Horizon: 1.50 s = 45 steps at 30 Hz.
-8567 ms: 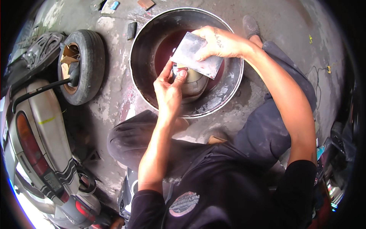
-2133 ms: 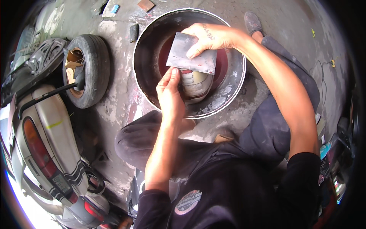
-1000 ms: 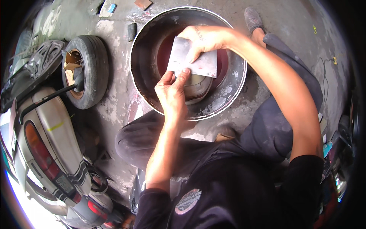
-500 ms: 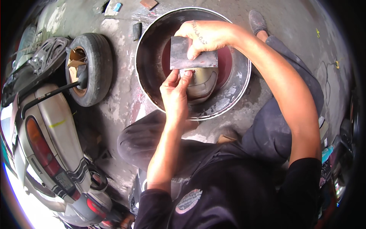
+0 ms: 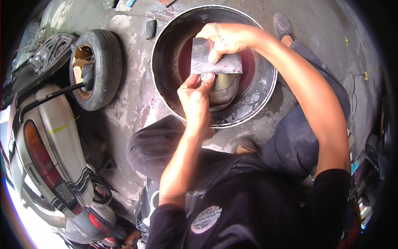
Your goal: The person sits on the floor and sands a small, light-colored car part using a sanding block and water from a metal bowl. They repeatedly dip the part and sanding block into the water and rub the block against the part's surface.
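Compared with the oldest head view, where it slanted with one corner dipping toward the person's right, the flat grey sheet had swung round so that its near edge ran almost level. Seen from the head, it lay over the wide dark basin, above a rounded pale object and the reddish liquid; whether it touched that object could not be told. The hands worked close together. The right hand pinched the sheet from its far side, thumb flat on the upper face and fingers curled behind. The left hand had thumb and fingers drawn together at the near left edge; whether they gripped the sheet, something small or nothing was unclear.

A slip seemed the likeliest trouble: if the fingers were wet, the sheet could slide loose into the liquid. Uneven pressure from the right thumb might also have bent or creased it, and a sudden shift could have driven its edge against the left thumb.

Its long axis ran left to right across the person, with the broad visible face turned up and one long edge facing the person.
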Motion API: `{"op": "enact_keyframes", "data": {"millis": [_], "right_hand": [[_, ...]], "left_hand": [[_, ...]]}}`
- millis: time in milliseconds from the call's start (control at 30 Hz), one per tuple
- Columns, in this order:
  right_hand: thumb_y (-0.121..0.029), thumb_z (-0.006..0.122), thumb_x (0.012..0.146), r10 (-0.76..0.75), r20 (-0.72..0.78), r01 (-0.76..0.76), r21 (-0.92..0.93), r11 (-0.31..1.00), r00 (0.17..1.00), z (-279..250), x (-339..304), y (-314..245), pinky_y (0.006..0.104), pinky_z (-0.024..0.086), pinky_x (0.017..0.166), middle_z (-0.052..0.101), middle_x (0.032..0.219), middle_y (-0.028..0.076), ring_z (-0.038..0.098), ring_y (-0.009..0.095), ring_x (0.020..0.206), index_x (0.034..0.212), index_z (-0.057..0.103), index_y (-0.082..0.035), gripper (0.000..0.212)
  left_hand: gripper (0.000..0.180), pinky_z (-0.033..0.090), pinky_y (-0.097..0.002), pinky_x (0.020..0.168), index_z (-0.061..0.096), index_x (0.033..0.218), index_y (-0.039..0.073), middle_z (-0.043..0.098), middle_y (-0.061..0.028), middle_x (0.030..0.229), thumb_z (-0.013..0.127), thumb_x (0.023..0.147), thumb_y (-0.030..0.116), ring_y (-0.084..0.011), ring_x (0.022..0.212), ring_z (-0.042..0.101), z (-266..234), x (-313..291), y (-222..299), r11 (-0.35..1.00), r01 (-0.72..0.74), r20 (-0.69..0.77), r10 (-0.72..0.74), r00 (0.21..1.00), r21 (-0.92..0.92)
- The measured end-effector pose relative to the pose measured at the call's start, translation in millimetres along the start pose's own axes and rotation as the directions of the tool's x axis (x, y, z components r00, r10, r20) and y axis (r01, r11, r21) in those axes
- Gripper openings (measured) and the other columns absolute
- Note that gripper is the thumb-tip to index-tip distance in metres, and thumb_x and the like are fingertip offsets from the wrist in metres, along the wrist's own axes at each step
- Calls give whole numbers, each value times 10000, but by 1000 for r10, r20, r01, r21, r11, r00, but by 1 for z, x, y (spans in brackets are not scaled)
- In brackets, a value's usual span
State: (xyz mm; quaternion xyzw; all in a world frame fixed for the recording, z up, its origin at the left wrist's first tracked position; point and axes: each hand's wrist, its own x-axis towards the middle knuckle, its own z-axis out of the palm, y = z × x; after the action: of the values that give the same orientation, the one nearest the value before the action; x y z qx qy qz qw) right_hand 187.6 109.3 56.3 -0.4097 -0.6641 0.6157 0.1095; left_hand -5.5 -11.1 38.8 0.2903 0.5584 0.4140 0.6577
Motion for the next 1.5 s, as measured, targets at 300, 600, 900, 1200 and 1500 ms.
{"op": "enact_keyframes", "data": {"millis": [300,600,900,1200,1500], "right_hand": [[-97,779,715,-43,-27,42,-40,998,999,2,5,7,326,552,688,755,875,79,706,154,783,1019,712,-6,324],[-159,804,759,11,-131,-21,-77,997,991,1,-30,5,345,563,746,750,891,87,716,177,815,1171,717,5,452],[-59,784,704,-77,-135,52,-180,982,988,8,0,5,370,543,708,738,857,150,700,203,789,965,658,59,313],[-90,808,689,-13,-31,9,-123,992,999,2,11,15,349,535,656,750,835,110,694,174,739,994,708,31,344],[-111,850,650,26,40,-27,12,1000,999,-1,14,25,350,583,686,772,900,108,730,189,774,1015,723,12,405]], "left_hand": [[283,530,-282,853,732,1123,-64,767,-102,1008,818,893,78,-137,889,689,-9,4,1,998,34,50,-31,998,-45],[508,537,-303,928,621,1337,-101,745,-150,1150,812,906,88,-183,1013,698,-4,-3,5,999,-20,91,23,996,-33],[269,529,-274,835,730,1141,-63,767,-102,1023,790,929,92,-132,885,688,-5,1,3,1000,-11,60,10,998,13],[272,511,-269,850,743,1104,-48,764,-96,990,827,882,84,-141,877,685,1,-1,7,999,36,-18,-37,999,-38],[233,503,-281,859,755,1077,-42,760,-73,972,825,881,64,-131,870,664,-2,4,-2,999,7,-23,-8,1000,-33]]}}
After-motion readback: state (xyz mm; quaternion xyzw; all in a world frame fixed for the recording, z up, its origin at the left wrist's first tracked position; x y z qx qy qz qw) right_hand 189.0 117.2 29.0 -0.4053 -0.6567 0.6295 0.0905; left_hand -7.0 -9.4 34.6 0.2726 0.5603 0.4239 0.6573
